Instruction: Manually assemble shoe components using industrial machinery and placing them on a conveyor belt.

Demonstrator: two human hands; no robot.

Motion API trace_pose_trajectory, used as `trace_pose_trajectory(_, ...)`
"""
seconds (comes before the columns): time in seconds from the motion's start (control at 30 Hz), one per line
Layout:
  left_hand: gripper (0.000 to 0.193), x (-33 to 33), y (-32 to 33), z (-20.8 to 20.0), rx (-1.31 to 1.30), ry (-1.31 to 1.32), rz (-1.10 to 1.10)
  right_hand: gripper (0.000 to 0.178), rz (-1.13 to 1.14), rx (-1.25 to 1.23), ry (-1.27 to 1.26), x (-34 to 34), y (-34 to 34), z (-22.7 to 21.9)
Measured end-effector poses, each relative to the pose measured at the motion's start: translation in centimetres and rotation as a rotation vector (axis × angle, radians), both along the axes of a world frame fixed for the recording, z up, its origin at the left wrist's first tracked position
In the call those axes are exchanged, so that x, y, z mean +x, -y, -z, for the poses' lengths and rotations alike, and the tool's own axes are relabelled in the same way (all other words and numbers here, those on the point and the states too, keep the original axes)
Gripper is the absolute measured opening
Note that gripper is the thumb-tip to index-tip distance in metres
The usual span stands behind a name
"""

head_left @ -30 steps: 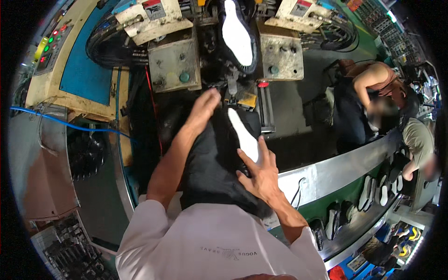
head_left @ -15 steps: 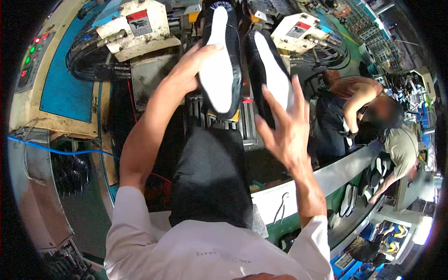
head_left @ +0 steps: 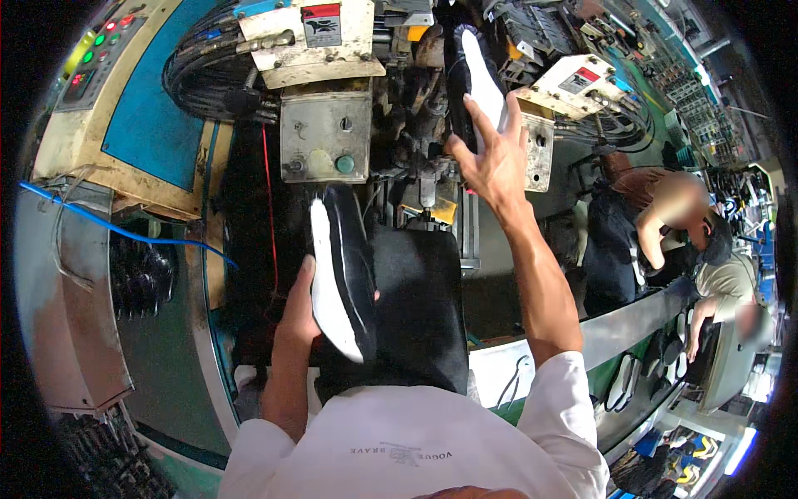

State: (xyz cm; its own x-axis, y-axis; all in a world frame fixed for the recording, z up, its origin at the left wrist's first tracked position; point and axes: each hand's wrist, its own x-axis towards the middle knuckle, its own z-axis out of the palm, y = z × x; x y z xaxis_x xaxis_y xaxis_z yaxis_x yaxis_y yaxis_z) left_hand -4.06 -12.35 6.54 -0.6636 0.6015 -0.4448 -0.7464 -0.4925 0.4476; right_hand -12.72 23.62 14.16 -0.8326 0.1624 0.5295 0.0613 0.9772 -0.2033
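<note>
In my left hand (head_left: 299, 306) is a black shoe upper (head_left: 353, 258) with a white sole board (head_left: 327, 266). My thumb lies along the white side, and the shoe stands on edge above my dark-trousered lap. My right hand (head_left: 496, 158) reaches forward to a second black shoe upper (head_left: 459, 83), whose white sole (head_left: 482, 71) faces up at the machine. Its fingers straddle the near end of that shoe and cover it; the thumb sticks out to the left. How firmly these fingers grip cannot be made out.
Two cream machine heads (head_left: 307, 41) with hoses flank the clamps (head_left: 428, 125). A control panel (head_left: 100, 50) stands at left, with a blue cable (head_left: 125, 226) below it. At right are a metal-edged bench (head_left: 582, 320) and two people (head_left: 665, 208) with shoes beside them.
The first shoe has come off the machine in my left hand, down towards my lap and turned on its edge. My right hand has moved forward onto the second shoe. The view has shifted.
</note>
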Motion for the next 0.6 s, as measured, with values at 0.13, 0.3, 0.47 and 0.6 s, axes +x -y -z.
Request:
trace_pose_trajectory(0.13, 0.078, 3.9, 2.7, 0.8, -0.034, 0.003, 0.058, 0.071, 0.036, -0.166, 0.138, -0.9, 1.0, -0.7)
trace_pose_trajectory(0.3, 0.065, 6.1, 3.4, 3.6, -0.037, 0.029, 0.044, 0.081, 0.043, 0.016, 0.085, -0.8, 3.6, 1.4)
trace_pose_trajectory(0.47, 0.061, 5.1, 1.2, 0.7, -0.420, -0.098, 0.069, 0.083, -0.088, 0.114, -0.151, 0.0, 4.4, 3.7)
trace_pose_trajectory(0.6, 0.069, 3.9, -0.3, -0.4, -0.517, -0.410, 0.090, 0.080, -0.112, 0.136, -0.114, -1.5, 4.6, 3.6)
